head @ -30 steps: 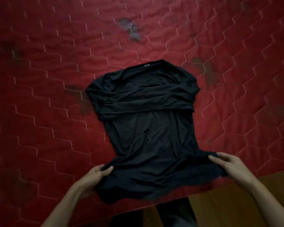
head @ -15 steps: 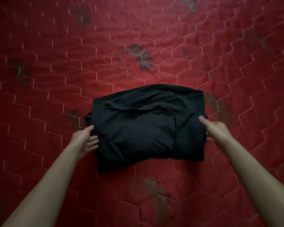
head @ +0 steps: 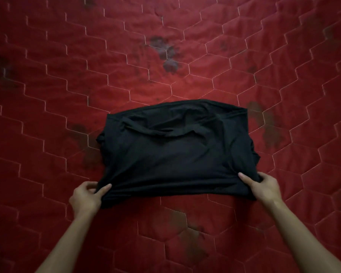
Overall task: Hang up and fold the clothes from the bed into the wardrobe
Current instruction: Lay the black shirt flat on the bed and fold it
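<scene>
Pinching the folded black shirt [head: 175, 152] on the stained red quilt [head: 47, 95]: left hand [head: 87, 196], right hand [head: 264, 186].

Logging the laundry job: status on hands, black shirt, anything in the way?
Left hand pinches near-left corner of black shirt; right hand grips near-right corner. Shirt folded, lying on red quilt. Nothing on top of it.

The whole view is filled by the bed [head: 47, 91], which is covered in a red quilt [head: 283, 75] stitched in pale hexagons and marked by dark blotches [head: 166, 54]. A black shirt [head: 175, 154], folded into a wide rectangle, is laid on the quilt near the middle of the view, its near edge drawn taut at both near corners. Blotches are seen beyond its far edge and just beside both sides.
</scene>
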A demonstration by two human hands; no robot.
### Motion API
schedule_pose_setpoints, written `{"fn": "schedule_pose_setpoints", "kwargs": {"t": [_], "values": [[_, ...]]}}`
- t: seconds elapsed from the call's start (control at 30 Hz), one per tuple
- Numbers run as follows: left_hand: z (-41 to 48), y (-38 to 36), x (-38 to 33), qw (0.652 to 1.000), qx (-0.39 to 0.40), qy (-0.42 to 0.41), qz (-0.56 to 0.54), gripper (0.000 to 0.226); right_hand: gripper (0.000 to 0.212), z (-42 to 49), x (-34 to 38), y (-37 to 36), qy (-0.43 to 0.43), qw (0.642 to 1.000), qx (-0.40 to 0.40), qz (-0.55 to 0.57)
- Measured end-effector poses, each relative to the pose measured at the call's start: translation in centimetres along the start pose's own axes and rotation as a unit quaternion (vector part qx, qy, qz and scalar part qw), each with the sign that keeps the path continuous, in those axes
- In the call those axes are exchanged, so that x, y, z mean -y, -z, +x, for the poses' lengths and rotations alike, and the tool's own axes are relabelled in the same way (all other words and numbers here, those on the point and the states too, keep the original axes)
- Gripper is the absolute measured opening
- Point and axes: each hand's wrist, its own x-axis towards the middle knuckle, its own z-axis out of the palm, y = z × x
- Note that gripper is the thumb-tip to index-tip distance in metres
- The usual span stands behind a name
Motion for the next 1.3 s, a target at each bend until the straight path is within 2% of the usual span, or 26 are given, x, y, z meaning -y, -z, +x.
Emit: {"fn": "schedule_pose_setpoints", "kwargs": {"t": [0.1,0.2,0.27,0.37,0.47,0.53,0.6,0.67,0.7,0.73,0.8,0.83,0.9,0.97,1.1,1.2,1.3], "values": [[0.5,1.3,1.6,0.999,0.031,-0.020,0.031,0.037,0.041,-0.5,-1.3,0.9,-0.001,1.000,-0.021,-0.013],[-0.2,0.5,2.3,0.994,0.093,-0.040,0.036,0.040,0.021,-1.6,-1.1,0.3,-0.026,0.997,0.012,0.066],[-0.5,-0.3,2.3,0.994,0.103,-0.038,0.012,0.044,0.016,-2.7,0.4,-0.2,-0.017,0.990,0.010,0.138],[-0.5,-0.7,1.8,0.994,0.100,-0.034,-0.024,0.045,0.024,-6.5,4.7,-1.4,0.082,0.976,-0.001,0.202],[-0.2,-0.7,1.5,0.992,0.108,-0.029,-0.057,0.039,0.035,-12.7,9.6,-5.4,0.208,0.953,0.046,0.214],[0.2,-0.6,1.6,0.990,0.115,-0.015,-0.079,0.039,0.036,-15.8,11.4,-9.5,0.279,0.941,0.089,0.169],[0.5,-0.1,1.3,0.979,0.144,0.024,-0.141,0.054,0.039,-17.5,12.1,-13.3,0.336,0.928,0.147,0.072],[0.5,0.3,0.6,0.953,0.183,0.084,-0.228,0.068,0.053,-18.1,11.7,-15.8,0.319,0.915,0.245,-0.018],[0.4,0.4,0.3,0.938,0.205,0.104,-0.258,0.072,0.058,-18.2,11.3,-16.6,0.299,0.915,0.267,-0.037],[0.3,0.6,0.1,0.929,0.229,0.108,-0.270,0.074,0.057,-17.7,10.7,-17.0,0.292,0.923,0.246,-0.040],[-0.2,0.5,-0.2,0.930,0.267,0.085,-0.239,0.081,0.050,-15.8,9.2,-17.5,0.271,0.952,0.126,-0.062],[-0.2,0.2,0.0,0.941,0.267,0.061,-0.196,0.089,0.053,-14.7,8.6,-17.4,0.239,0.964,0.069,-0.089],[-0.5,-0.4,0.4,0.964,0.237,0.014,-0.123,0.081,0.069,-12.6,7.5,-16.8,0.153,0.980,0.024,-0.128],[-0.5,-0.9,0.9,0.968,0.229,-0.020,-0.101,0.062,0.074,-11.4,6.6,-16.4,0.090,0.989,0.067,-0.094],[-1.6,0.9,0.7,0.946,0.292,-0.026,-0.137,0.046,0.028,-12.2,5.9,-15.2,0.025,0.983,0.157,0.089],[-3.4,4.8,0.3,0.924,0.343,-0.037,-0.167,0.045,0.030,-16.2,6.9,-11.6,0.064,0.971,0.171,0.153],[-6.6,9.3,0.0,0.885,0.399,-0.056,-0.235,0.063,0.039,-22.2,8.5,-6.8,0.135,0.963,0.161,0.166]]}}
